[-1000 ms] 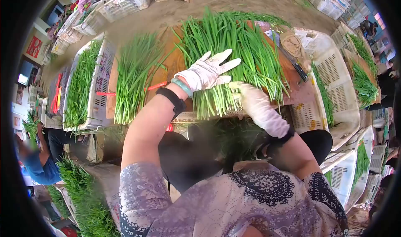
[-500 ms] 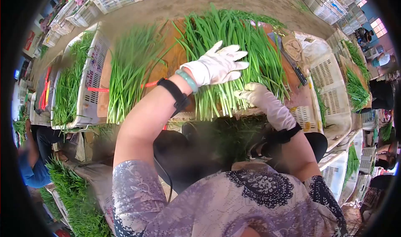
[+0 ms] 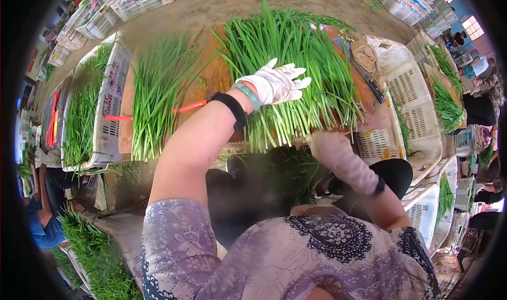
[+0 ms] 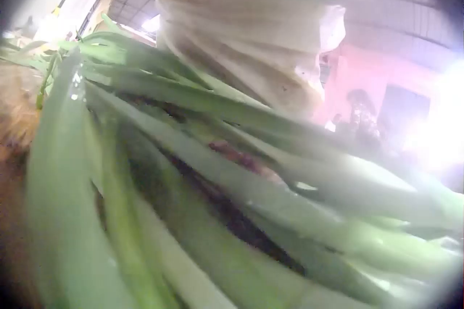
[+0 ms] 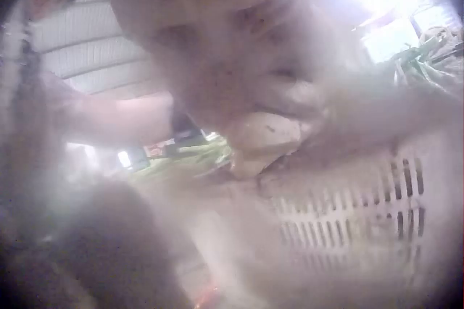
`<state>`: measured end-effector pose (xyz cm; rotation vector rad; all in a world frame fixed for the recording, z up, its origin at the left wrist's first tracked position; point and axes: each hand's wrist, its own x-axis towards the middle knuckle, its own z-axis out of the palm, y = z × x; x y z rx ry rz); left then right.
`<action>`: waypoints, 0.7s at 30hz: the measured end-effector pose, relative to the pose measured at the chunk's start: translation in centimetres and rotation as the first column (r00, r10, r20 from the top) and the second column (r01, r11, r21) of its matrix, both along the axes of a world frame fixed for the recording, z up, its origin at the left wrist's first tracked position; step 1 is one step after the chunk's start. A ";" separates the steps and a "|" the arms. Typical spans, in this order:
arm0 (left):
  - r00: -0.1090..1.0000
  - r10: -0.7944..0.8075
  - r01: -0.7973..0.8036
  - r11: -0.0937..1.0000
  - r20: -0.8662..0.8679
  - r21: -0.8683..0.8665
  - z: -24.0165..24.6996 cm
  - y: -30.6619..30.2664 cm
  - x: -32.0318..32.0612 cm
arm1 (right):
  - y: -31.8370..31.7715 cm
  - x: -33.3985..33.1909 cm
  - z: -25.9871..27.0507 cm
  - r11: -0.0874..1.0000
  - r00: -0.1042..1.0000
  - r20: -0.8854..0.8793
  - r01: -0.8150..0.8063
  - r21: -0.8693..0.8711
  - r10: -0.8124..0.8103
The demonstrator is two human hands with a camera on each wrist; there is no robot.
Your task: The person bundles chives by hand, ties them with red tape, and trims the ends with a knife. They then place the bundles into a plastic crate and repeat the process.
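A broad heap of garlic chives (image 3: 285, 52) lies across the wooden board (image 3: 211, 62), pale stem ends toward the person. My left hand (image 3: 274, 84), in a white glove, rests spread-fingered on the middle of that heap. Its glove cuff (image 4: 239, 48) stands over green leaves (image 4: 217, 149) in the left wrist view. My gloved right hand (image 3: 338, 157) is at the board's near edge, just below the stem ends. Blur hides its fingertips, and I cannot tell whether they hold anything. In the right wrist view the glove (image 5: 239, 70) appears bent over beside a slotted crate wall (image 5: 348, 215).
A second chive bundle (image 3: 156, 99) lies left on the board, by a red strip (image 3: 190, 106). A knife (image 3: 376, 90) with a dark handle lies at the right, near a brown cloth (image 3: 364, 54). White crates (image 3: 414, 96) flank the board. Other people are at the sides.
My right hand has moved from the stem ends down toward the person, to the board's near edge. The left hand stays on the heap, its fingers slightly closer together.
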<state>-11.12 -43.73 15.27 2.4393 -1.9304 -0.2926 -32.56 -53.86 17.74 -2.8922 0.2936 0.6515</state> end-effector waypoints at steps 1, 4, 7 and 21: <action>1.000 0.002 -0.002 1.000 0.005 -0.001 0.0 0.0 0.0 | 0.5 -0.9 0.9 0.999 0.990 -0.137 -0.030 -0.023 0.027; 1.000 0.005 -0.005 1.000 -0.009 -0.005 -0.2 0.1 0.3 | 0.7 -3.0 1.0 0.989 0.973 0.230 -0.047 0.139 0.014; 0.999 -0.008 0.009 1.000 -0.033 0.025 0.3 -0.1 0.2 | -0.1 2.2 -1.8 0.975 0.953 0.288 0.028 0.220 -0.092; 0.985 -0.106 0.103 0.994 -0.139 -0.030 0.4 1.0 1.6 | 0.3 7.4 -9.3 0.954 0.966 0.210 -0.088 -0.288 0.152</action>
